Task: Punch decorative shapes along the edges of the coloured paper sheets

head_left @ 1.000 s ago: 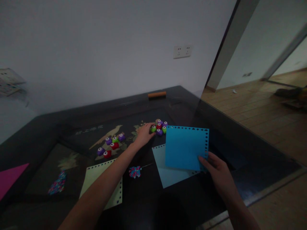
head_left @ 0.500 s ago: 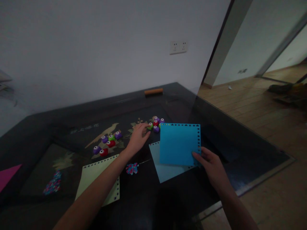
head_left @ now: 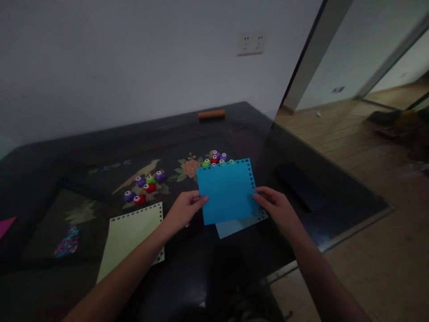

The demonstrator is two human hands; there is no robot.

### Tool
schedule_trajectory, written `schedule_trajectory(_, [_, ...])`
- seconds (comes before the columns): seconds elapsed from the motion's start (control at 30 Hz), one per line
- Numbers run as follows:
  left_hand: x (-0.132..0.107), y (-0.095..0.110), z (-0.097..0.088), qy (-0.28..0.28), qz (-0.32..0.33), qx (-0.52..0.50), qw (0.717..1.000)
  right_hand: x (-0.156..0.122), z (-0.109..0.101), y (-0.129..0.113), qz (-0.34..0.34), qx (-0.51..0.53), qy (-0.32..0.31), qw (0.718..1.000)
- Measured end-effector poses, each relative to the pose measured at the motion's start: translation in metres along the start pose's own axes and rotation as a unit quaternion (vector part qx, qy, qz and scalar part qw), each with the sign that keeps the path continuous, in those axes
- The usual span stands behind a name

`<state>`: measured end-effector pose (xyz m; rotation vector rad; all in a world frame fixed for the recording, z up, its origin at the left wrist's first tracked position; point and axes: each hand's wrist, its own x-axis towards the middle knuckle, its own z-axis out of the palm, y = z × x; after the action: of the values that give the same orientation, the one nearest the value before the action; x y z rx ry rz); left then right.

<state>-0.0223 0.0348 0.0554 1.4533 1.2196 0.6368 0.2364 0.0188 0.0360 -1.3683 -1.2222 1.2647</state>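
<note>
I hold a bright blue sheet of paper [head_left: 227,190] with punched holes along its top and right edges, lifted above the dark table [head_left: 100,147]. My left hand [head_left: 185,209] pinches its left edge and my right hand [head_left: 274,207] grips its right edge. Beneath it a pale blue sheet [head_left: 234,226] lies flat, mostly hidden. Just behind the sheet's top edge sits a cluster of small coloured craft punches [head_left: 216,157].
A second group of purple, green and red punches [head_left: 145,187] lies left of centre. A pale yellow punched sheet [head_left: 130,237] is at the front left, a heap of paper confetti [head_left: 68,240] and a pink sheet [head_left: 5,222] further left. An orange bar [head_left: 211,114] rests at the table's back edge.
My left hand left the punches behind the sheet and came back to take the blue sheet's left edge. The sheet moved left and nearer, now held by both hands.
</note>
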Motion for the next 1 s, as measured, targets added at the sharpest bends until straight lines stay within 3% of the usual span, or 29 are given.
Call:
schedule_trajectory(0.27, [-0.003,-0.007,0.000,0.003,-0.021,-0.050,0.999,0.010,0.001,0.003,0.008,-0.022,0.010,1.000])
schedule_trajectory(0.57, [-0.007,-0.005,0.007,0.000,-0.008,-0.021,1.000,0.009,0.000,0.005,-0.007,-0.015,0.033,0.999])
schedule_trajectory(0.83, [-0.014,-0.011,0.013,0.038,0.086,0.122,0.988,0.005,-0.010,0.009,-0.011,0.000,0.105,0.994])
schedule_trajectory(1.0, [-0.019,-0.020,0.007,0.109,0.160,0.334,0.922,0.004,-0.021,0.015,0.010,0.014,0.139,0.990])
